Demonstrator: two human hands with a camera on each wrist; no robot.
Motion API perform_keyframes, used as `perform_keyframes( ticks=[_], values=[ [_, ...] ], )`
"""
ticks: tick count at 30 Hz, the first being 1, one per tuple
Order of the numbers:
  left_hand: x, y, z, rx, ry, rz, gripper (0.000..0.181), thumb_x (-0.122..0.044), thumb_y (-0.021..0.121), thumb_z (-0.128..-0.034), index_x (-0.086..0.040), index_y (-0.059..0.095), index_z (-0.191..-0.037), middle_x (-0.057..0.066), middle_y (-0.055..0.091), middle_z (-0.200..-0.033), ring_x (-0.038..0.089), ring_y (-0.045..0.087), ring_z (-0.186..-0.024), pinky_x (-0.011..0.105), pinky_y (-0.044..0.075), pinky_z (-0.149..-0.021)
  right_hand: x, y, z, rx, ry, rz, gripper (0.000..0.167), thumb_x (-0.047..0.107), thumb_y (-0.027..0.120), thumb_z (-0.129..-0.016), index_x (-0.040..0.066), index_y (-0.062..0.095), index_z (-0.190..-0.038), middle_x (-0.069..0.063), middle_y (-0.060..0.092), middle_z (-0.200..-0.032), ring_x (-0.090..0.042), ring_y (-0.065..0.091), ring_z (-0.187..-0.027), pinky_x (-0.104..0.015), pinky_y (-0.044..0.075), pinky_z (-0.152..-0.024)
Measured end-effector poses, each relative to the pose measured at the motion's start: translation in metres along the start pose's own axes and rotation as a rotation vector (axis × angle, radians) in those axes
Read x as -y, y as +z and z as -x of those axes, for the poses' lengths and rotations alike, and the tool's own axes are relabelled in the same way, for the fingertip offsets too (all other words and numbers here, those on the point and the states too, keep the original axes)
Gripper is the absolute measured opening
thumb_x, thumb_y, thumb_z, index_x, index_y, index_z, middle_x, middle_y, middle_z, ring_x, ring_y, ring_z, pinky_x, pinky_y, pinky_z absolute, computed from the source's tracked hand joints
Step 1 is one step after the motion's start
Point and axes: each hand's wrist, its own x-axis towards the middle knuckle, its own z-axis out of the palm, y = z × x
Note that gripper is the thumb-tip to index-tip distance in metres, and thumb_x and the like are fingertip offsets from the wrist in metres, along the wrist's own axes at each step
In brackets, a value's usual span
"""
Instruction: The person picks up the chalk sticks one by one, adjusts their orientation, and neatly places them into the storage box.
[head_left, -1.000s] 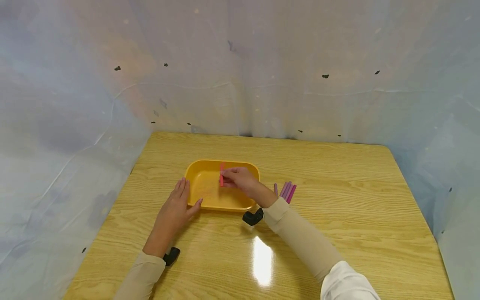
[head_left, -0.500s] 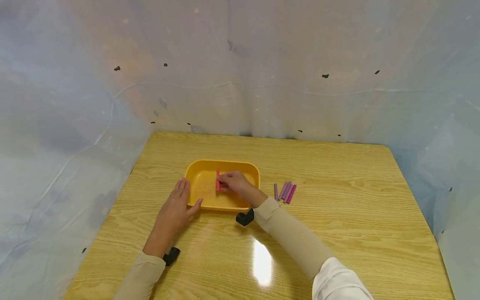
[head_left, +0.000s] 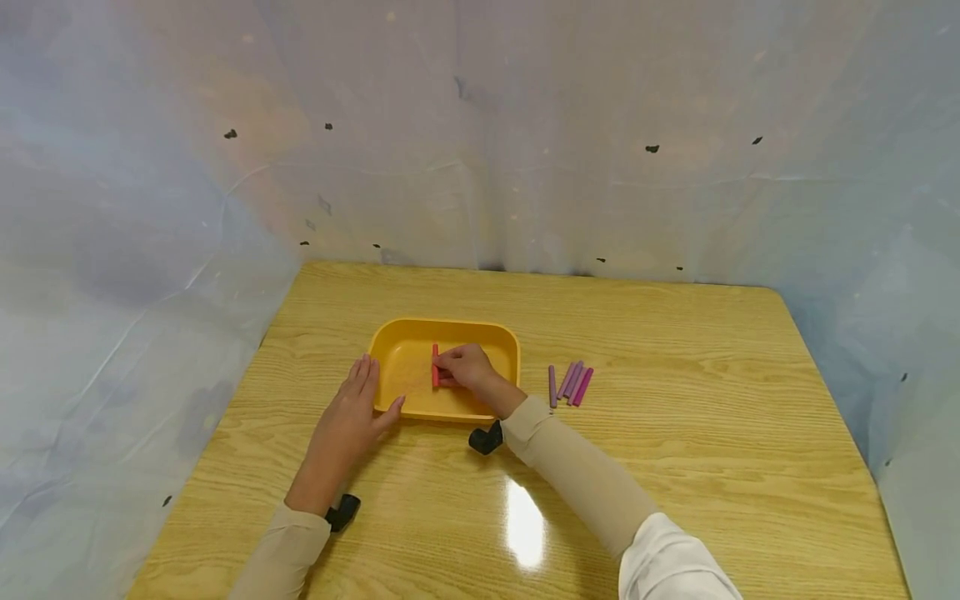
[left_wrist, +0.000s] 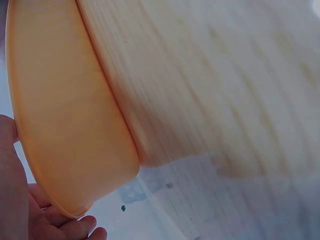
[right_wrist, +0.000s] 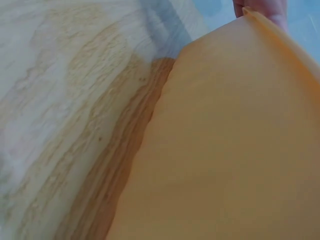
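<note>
A yellow-orange plastic tray [head_left: 406,412] stands on the wooden table. My right hand [head_left: 467,367] reaches inside it and pinches a thin red stick [head_left: 435,377] between thumb and fingertips. The stick points away from me, low over the tray's floor; whether it touches the floor I cannot tell. My left hand [head_left: 352,412] rests at the tray's near-left corner, fingers straight along the left wall and thumb over the near rim. The left wrist view shows the tray's outer wall [left_wrist: 70,110] with fingers beside its rim. In the right wrist view the red stick is hidden.
Several purple and magenta sticks [head_left: 573,383] lie on the table [head_left: 697,400] to the right of the tray. A pale draped sheet [head_left: 480,167] surrounds the table's back and sides. Black wrist devices [head_left: 486,438] sit under both wrists.
My right hand has carried the red stick slightly left and toward me, lower in the tray. The purple sticks, partly covered before, now show fully. My left hand has stayed in place.
</note>
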Motion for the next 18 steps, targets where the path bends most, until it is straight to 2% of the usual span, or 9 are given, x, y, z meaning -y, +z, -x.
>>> perform_keyframes(
  ticks=[18],
  values=[
    [-0.0011, -0.0017, 0.0010, -0.015, 0.015, 0.003, 0.087, -0.062, 0.037, -0.0911, 0.007, 0.024, -0.144, 0.025, 0.020, -0.148, 0.036, 0.020, -0.136, 0.051, 0.027, -0.105, -0.0016, 0.0020, -0.0043, -0.056, 0.018, 0.045, 0.018, 0.012, 0.064, -0.088, -0.004, 0.069, -0.094, -0.012, 0.068, -0.079, -0.017, 0.065, -0.066, -0.027, 0.055, -0.062]
  ],
)
